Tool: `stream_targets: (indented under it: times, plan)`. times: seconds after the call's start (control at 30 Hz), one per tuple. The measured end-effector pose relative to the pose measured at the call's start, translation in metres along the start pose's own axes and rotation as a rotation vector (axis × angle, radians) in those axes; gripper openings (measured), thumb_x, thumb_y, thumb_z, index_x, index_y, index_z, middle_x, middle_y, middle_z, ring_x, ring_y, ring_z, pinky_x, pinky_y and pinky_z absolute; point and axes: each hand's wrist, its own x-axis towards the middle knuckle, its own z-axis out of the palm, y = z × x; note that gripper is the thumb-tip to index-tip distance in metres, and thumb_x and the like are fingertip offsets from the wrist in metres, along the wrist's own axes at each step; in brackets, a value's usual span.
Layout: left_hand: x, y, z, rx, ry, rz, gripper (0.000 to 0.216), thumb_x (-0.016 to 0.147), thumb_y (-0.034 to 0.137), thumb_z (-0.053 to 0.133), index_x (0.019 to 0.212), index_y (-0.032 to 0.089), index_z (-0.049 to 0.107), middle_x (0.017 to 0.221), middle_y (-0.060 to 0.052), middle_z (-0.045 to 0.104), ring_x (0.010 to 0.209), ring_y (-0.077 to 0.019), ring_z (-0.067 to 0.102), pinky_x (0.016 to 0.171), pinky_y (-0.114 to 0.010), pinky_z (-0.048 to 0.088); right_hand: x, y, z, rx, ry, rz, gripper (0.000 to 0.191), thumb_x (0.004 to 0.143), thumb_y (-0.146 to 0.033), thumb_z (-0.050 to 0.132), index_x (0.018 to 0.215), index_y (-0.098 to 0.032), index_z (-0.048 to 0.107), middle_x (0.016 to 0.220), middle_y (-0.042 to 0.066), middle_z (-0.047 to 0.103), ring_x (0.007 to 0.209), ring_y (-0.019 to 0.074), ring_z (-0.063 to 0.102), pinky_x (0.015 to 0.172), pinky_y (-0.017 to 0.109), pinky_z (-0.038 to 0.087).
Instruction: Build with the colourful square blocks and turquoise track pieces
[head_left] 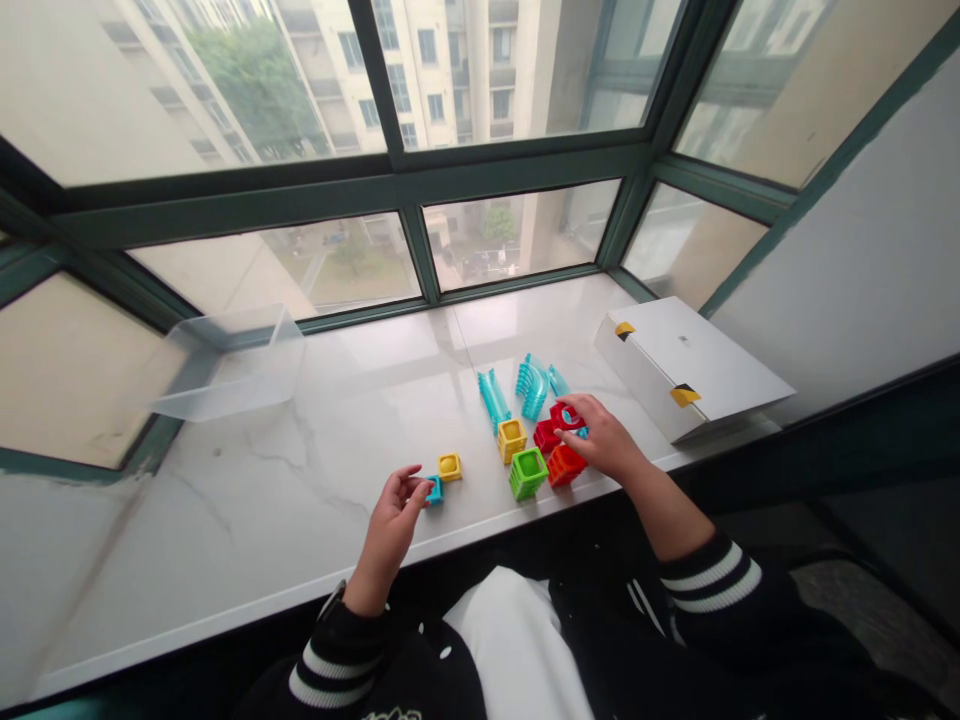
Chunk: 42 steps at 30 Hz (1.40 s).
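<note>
My left hand is curled at the blue block, thumb and fingers closed on its left side. Right behind that block sits a small yellow block with a rounded inside. My right hand pinches a red ring-like block above other red pieces. Below it stands a red block, and a second red block is partly covered. A green open-topped block and a taller yellow block stand just left of these. A bit of blue shows behind my right fingers.
Clear turquoise track pieces lie behind the blocks: a straight one, a curved one and another. A white box with yellow tabs stands at right, a translucent bin at left. The white sill ends at windows.
</note>
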Motion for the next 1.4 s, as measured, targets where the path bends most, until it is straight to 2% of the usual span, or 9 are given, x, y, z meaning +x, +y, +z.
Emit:
stream_targets:
  times: [0.33,0.63,1.03,1.4]
  plan:
    - [-0.003,-0.006,0.005,0.004,-0.029,-0.014,0.055,0.091,0.06,0.07,0.128,0.02,0.06,0.104,-0.007,0.074,0.101,-0.0244,0.072,0.087,-0.04,0.059,0.004,0.002,0.012,-0.039,-0.069,0.048,0.053,0.089,-0.026,0.066,0.141,-0.029,0.059,0.134,0.01,0.064,0.121,0.0286,0.065,0.105,0.048,0.055]
    - [-0.004,-0.01,0.002,-0.021,-0.011,-0.035,0.057,0.088,0.06,0.072,0.126,0.019,0.06,0.104,-0.009,0.074,0.102,-0.0257,0.071,0.086,-0.04,0.058,0.013,0.004,0.023,-0.092,-0.148,0.112,0.053,0.086,-0.024,0.065,0.139,-0.025,0.061,0.136,0.01,0.065,0.122,0.0274,0.065,0.105,0.042,0.053]
    - [-0.005,-0.01,0.0,-0.043,-0.004,-0.055,0.055,0.09,0.06,0.07,0.127,0.019,0.061,0.107,-0.01,0.074,0.103,-0.0258,0.071,0.086,-0.04,0.059,0.023,0.0,0.025,-0.118,-0.264,0.223,0.047,0.085,-0.022,0.068,0.131,-0.023,0.063,0.133,0.01,0.066,0.121,0.0266,0.063,0.101,0.037,0.05]
    - [-0.006,-0.009,0.001,-0.044,0.016,-0.061,0.053,0.092,0.059,0.067,0.126,0.019,0.062,0.104,-0.009,0.075,0.099,-0.0246,0.072,0.086,-0.039,0.059,0.033,-0.005,0.022,-0.173,-0.375,0.281,0.033,0.082,-0.023,0.07,0.114,-0.022,0.063,0.118,0.009,0.069,0.103,0.0237,0.063,0.083,0.03,0.045]
